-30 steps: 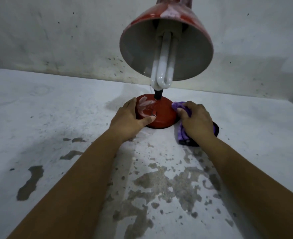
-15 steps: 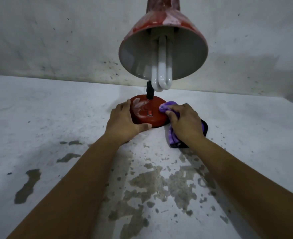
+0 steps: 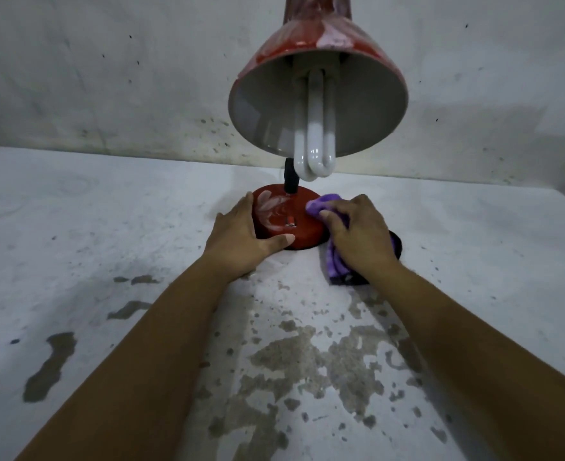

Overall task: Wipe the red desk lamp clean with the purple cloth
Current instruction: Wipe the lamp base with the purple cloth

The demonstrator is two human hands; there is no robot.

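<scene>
Left hand [image 3: 241,239] cups the left rim of the lamp base [image 3: 291,216], fingers nearly straight, thumb laid along the front edge — bracing, not gripping. Base: round, glossy red, smeared with pale streaks; probably weighted yet top-heavy, so hold it low. Bulb [image 3: 314,141] hangs bare from the shade [image 3: 317,91] — likely fragile, avoid. Right hand [image 3: 357,232] bunches the purple cloth [image 3: 336,264], fingers curled over it against the base's right edge. Cloth soft, fleecy, trailing onto the chipped white table [image 3: 108,244].
</scene>
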